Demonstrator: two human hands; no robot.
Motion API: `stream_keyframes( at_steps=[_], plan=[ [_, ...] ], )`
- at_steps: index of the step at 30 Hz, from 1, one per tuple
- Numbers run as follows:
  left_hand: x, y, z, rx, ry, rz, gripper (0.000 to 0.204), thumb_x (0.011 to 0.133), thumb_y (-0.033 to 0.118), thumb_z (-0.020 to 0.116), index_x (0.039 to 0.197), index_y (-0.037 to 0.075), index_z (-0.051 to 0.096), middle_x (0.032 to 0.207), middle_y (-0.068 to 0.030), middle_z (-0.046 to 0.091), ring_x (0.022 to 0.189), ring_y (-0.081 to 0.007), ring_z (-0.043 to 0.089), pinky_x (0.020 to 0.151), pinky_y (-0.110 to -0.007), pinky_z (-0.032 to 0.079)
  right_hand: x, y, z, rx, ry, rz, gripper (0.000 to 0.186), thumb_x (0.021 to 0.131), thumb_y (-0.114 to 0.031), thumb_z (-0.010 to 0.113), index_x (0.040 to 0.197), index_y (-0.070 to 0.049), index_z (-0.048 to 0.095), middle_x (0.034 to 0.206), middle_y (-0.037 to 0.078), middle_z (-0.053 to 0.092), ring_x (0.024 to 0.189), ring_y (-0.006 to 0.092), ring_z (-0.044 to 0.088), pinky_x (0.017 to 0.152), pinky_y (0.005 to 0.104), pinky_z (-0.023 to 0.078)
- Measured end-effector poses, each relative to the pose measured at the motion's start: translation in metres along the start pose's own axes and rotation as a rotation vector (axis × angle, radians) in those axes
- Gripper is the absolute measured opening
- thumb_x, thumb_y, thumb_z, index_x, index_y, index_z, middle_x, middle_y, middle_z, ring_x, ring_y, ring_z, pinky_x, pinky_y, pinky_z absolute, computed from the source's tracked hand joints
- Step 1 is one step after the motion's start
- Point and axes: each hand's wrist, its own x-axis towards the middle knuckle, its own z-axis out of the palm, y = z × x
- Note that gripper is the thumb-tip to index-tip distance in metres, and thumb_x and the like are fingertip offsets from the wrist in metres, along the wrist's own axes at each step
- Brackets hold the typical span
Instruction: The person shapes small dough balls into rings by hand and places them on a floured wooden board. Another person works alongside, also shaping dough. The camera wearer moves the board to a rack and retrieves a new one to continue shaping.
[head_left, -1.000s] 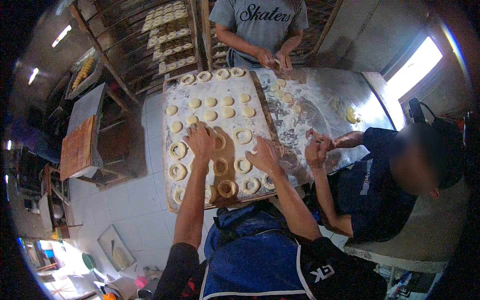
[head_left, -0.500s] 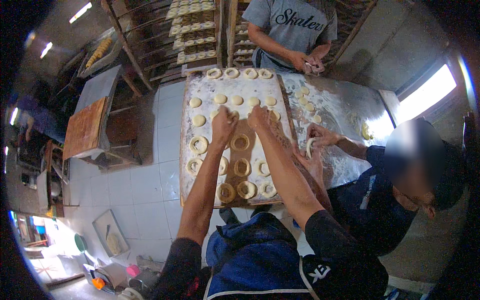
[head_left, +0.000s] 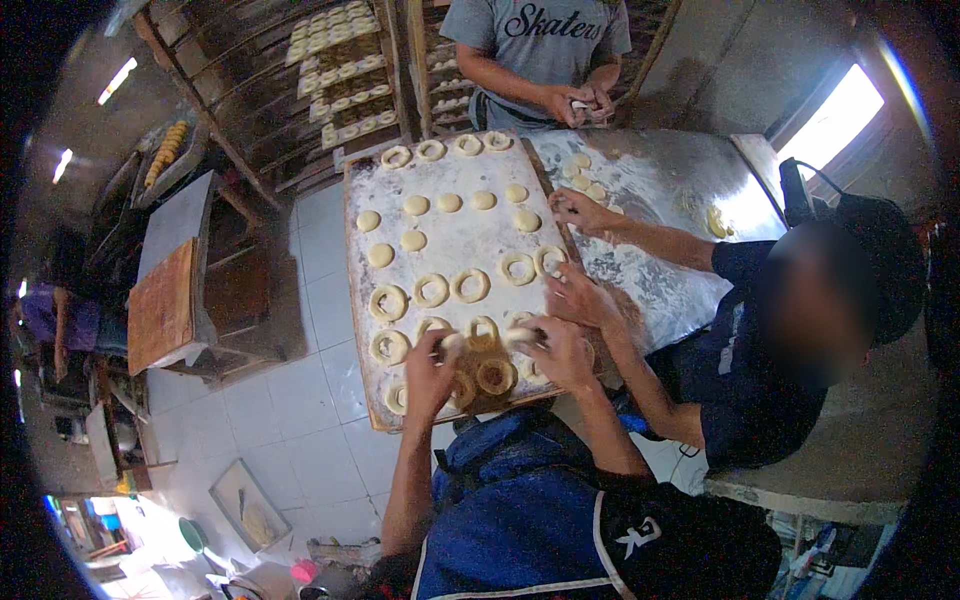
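1. The person's left hand (head_left: 432,368) is over the near part of a floured board (head_left: 465,240), its fingers closed on a small dough piece (head_left: 453,343).
2. The right hand (head_left: 562,355) is just across from it, fingers curled beside pale dough (head_left: 519,337) — blur hides the contact, so whether it grips cannot be told.
3. Between the two hands lies a dough ring (head_left: 495,376), flat on the board in shadow.
4. Farther up the board, five rings form a bent row, the middle ring (head_left: 470,285) among them; beyond these are eight flat dough discs (head_left: 449,202), then four more rings along the far edge.
5. At the right, a co-worker in dark clothing reaches in; the lower hand (head_left: 580,295) is near the row's last ring (head_left: 550,261), the upper hand (head_left: 582,212) near the board's right edge.
6. Across the metal table (head_left: 670,240), another person in a grey shirt (head_left: 552,40) holds both hands together.
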Motion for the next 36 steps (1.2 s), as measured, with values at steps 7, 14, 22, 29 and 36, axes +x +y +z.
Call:
stream_keyframes(
  at_steps=[7,14,22,29,36],
  plan=[
    [0.079,0.04,0.081,0.711,-0.314,0.191,0.064,0.079,0.04,0.068,0.13,0.006,0.05,0.093,-0.0254,0.069,0.088,-0.0388,0.068,0.075,-0.048,0.054,-0.07,-0.001,-0.067,-0.003,-0.089,0.118,0.025,0.078,0.002,0.073,0.102,0.002,0.068,0.094,0.01,0.069,0.092,0.015,0.064,0.08,0.0301,0.053],
    [0.087,0.049,0.076,0.802,-0.357,0.054,0.08,0.078,0.05,0.066,0.138,0.002,0.042,0.102,-0.026,0.067,0.097,-0.0418,0.065,0.084,-0.052,0.051,-0.11,0.015,-0.079,0.2,-0.089,0.183,0.028,0.081,0.005,0.07,0.109,0.004,0.065,0.108,0.013,0.067,0.096,0.0179,0.065,0.085,0.0308,0.053],
    [0.105,0.036,0.098,0.98,-0.561,0.161,0.07,0.077,0.036,0.065,0.142,0.018,0.043,0.095,-0.0199,0.071,0.088,-0.0391,0.069,0.074,-0.048,0.055,-0.112,0.022,-0.097,0.158,-0.229,0.262,0.029,0.079,-0.002,0.075,0.107,-0.001,0.068,0.101,0.008,0.071,0.094,0.0146,0.066,0.084,0.0298,0.053],
    [0.105,0.027,0.097,0.968,-0.478,0.109,0.069,0.074,0.033,0.065,0.138,0.019,0.044,0.095,-0.0205,0.071,0.091,-0.039,0.068,0.076,-0.05,0.053,-0.102,0.036,-0.108,0.003,-0.042,0.144,0.029,0.079,-0.003,0.072,0.108,-0.003,0.068,0.095,0.011,0.07,0.086,0.0144,0.065,0.074,0.029,0.052],
    [0.105,0.049,0.119,0.754,-0.479,0.145,0.074,0.077,0.037,0.062,0.14,0.006,0.039,0.095,-0.0284,0.067,0.092,-0.0445,0.066,0.08,-0.052,0.051,-0.058,0.087,-0.129,-0.315,0.318,0.025,0.029,0.079,-0.003,0.069,0.108,-0.003,0.066,0.093,0.013,0.068,0.084,0.0244,0.067,0.073,0.0365,0.052]
  ],
)
